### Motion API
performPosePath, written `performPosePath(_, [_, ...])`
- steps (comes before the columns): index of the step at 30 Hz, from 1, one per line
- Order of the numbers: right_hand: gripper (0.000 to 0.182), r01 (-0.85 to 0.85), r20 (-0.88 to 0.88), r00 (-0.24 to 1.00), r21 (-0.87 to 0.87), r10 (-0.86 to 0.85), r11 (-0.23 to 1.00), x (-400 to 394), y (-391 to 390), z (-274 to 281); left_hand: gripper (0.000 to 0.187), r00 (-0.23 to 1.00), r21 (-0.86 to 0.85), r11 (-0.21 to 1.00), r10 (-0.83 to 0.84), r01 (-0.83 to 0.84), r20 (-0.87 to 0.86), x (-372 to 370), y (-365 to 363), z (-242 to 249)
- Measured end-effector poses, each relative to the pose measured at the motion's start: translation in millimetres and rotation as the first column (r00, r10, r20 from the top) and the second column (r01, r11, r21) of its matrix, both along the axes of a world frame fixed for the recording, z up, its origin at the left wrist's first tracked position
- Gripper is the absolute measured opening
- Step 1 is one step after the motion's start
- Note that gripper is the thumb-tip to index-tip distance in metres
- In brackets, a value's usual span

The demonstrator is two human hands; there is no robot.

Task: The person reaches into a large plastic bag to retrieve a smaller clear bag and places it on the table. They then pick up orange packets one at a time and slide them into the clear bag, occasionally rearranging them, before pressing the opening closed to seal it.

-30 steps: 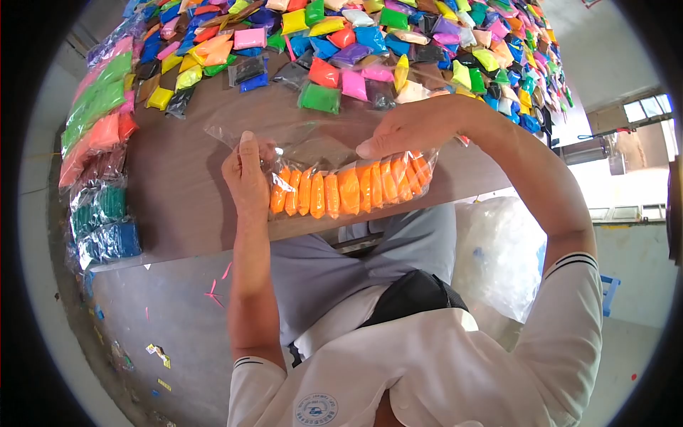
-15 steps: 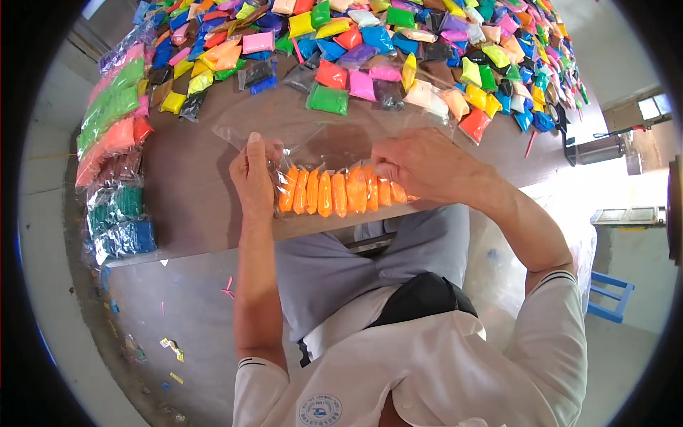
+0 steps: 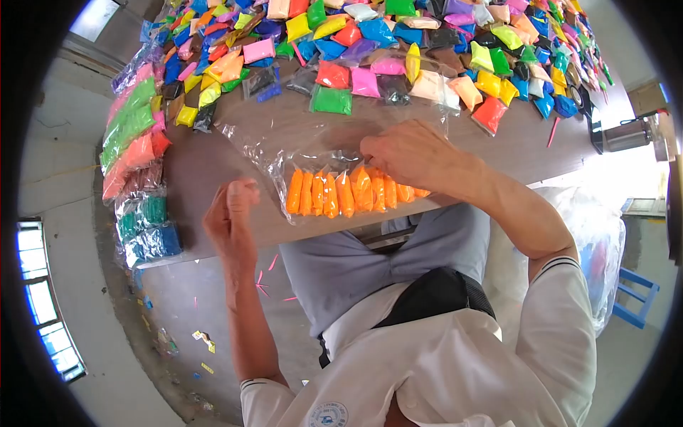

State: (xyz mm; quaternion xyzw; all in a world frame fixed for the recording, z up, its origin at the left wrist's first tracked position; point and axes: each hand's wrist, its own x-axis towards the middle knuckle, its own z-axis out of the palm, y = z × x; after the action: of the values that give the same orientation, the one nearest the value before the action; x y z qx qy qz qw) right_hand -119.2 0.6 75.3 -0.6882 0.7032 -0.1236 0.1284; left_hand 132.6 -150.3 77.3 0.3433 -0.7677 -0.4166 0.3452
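A clear plastic bag (image 3: 267, 158) lies along the table's near edge, with a row of several orange packets (image 3: 344, 194) standing side by side in it. My right hand (image 3: 416, 156) is over the right part of the bag, its fingers curled and closed on the film above the packets; the palm hides part of the row. Off the bag to the left is my left hand (image 3: 235, 217), fingers curled in with the thumb against them. Nothing shows in it.
A wide heap of small coloured packets (image 3: 377, 32) covers the back of the brown table (image 3: 192, 171). Filled clear bags (image 3: 135, 153) line its left edge. A roll of tape (image 3: 576, 99) and a metal cylinder (image 3: 626, 135) are at the right; a blue stool (image 3: 635, 299) stands beyond.
My left hand has let go of the bag's left side and moved left and down from it. My right hand stays over the bag. The whole view has shifted slightly.
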Motion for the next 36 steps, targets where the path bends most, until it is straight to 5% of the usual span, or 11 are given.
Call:
performPosePath(6, [0.014, 0.030, 0.062, 0.998, 0.066, -0.035, 0.997, -1, -3, 0, 0.023, 0.953, -0.388, 0.873, -0.242, 0.295, 0.182, -73, 26, 15])
performPosePath(12, [0.008, 0.059, 0.112, 0.994, -0.375, -0.019, 0.925, -1, 6, -8, 0.019, 0.898, -0.489, 0.761, -0.296, 0.427, 0.324, -90, 29, -28])
performPosePath(15, [0.014, 0.135, 0.445, 0.888, -0.494, 0.116, 0.859, -3, 29, 21, 0.020, 0.902, -0.446, 0.792, -0.297, 0.416, 0.313, -86, 34, -25])
performPosePath(18, [0.016, 0.302, 0.755, 0.640, -0.416, 0.140, 0.858, -8, 61, 43, 0.024, 0.906, -0.440, 0.801, -0.287, 0.406, 0.313, -87, 33, -26])
performPosePath(21, [0.022, 0.303, 0.620, 0.784, -0.427, 0.031, 0.852, -4, 83, 35, 0.028, 0.903, -0.448, 0.797, -0.273, 0.405, 0.331, -88, 34, -27])
performPosePath(24, [0.046, 0.183, 0.202, 0.974, -0.449, -0.100, 0.874, 26, 74, 2, 0.032, 0.889, -0.438, 0.799, -0.247, 0.412, 0.386, -86, 35, -26])
performPosePath(27, [0.064, 0.214, 0.047, 0.976, -0.421, -0.214, 0.881, 45, 65, -11, 0.035, 0.873, -0.392, 0.824, -0.228, 0.409, 0.431, -85, 33, -29])
performPosePath(33, [0.060, 0.107, -0.220, 0.932, -0.591, -0.287, 0.800, 49, 60, -21, 0.033, 0.839, -0.352, 0.821, -0.251, 0.449, 0.484, -73, 38, -21])
performPosePath(36, [0.056, 0.072, -0.316, 0.912, -0.502, -0.261, 0.862, 43, 61, -13, 0.030, 0.817, -0.369, 0.781, -0.294, 0.504, 0.496, -69, 41, -15])
